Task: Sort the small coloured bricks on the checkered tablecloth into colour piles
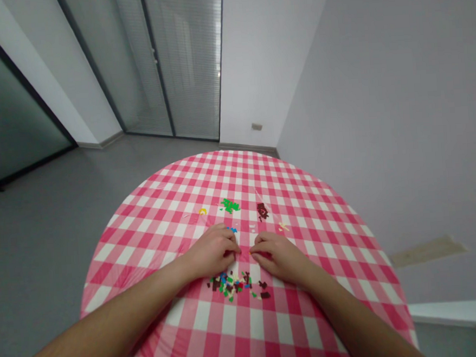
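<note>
A multicoloured plastic-piece pile [229, 288], lower centre, lies just below my curled left hand [214, 251], grip hidden. My right hand [279, 254] pinches an orange bit [250, 252].

Tablecloth [242, 355] on table. Brick pile [229, 288] nearest wearer, btwn forearms [140, 299]. L hand [215, 249] & R hand [279, 256] just beyond it, apart. Past hands, L to R — far-L cluster [203, 211], mid cluster [230, 205], R cluster [262, 211], far-R cluster [282, 227] a bit nearer. Glass doors [189, 62] behind table; socket [256, 126] R of them — low on back wall [265, 46].
</note>
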Tool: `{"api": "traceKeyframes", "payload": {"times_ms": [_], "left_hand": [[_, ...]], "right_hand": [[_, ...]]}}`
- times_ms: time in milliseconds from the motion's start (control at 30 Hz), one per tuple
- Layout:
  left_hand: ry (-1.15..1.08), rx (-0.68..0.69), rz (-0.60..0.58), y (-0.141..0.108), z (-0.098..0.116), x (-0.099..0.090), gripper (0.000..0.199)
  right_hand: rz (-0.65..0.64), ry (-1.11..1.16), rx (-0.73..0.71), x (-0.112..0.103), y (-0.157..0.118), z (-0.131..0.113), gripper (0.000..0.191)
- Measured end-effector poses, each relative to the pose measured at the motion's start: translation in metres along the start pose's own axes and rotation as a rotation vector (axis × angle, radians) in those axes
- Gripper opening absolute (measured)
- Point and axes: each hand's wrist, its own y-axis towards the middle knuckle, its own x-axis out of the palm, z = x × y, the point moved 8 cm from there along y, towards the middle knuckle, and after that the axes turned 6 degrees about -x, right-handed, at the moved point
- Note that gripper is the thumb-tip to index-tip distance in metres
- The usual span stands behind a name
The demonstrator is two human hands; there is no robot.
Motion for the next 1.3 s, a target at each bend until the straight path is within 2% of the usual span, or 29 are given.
{"api": "traceKeyframes", "payload": {"times_ms": [367, 600, 1300], "left_hand": [[0.002, -0.024, -0.012, 0.001, 0.0, -0.003, 0.024], [0.019, -0.023, -0.024, 0.0, -0.002, -0.003, 0.025], [0.02, -0.041, -0.013, 0.001, -0.001, -0.004, 0.025]], "right_hand": [[0.014, 0.013, 0.017, 0.0, 0.0, 0.003, 0.018], [0.056, 0.006, 0.078, -0.001, 0.002, 0.006, 0.014], [0.07, 0.096, 0.035, 0.002, 0.002, -0.001, 0.012]]}}
